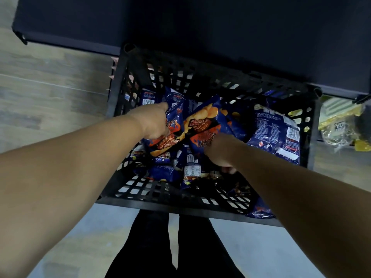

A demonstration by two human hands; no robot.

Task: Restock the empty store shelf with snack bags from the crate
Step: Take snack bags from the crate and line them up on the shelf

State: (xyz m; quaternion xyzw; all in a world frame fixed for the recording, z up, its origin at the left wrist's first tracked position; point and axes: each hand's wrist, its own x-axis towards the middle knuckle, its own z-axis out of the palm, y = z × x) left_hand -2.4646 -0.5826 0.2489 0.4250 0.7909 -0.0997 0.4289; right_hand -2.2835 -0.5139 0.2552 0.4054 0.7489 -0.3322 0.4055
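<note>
both bare forearms reached forward and down into the black lattice crate [128,81], which sat on the floor against the dark base of the shelf [200,23]. the left hand [153,122] was over the crate's left half, knuckles up, its fingers curled under the edge of a blue snack bag [170,125] and gripping it. the right hand [219,152] was nearer the crate's middle, turned down with its fingers closed round the lower end of a second blue bag [204,121], which was tilted up off the heap. both bags were glossy dark blue with orange flame shapes and pictures of yellow chips on the front. more bags of the same kind lay loose in the crate; one at the crate's right side [275,131] showed its printed back with a barcode. another blue bag [260,212] poked out past the crate's near right corner. the crate's near rim was just in front of the person's dark trouser legs [170,247]; pale floor [40,87] lay open to the left of the crate, and to its right a yellow and clear package [339,125] sat close to its wall.
</note>
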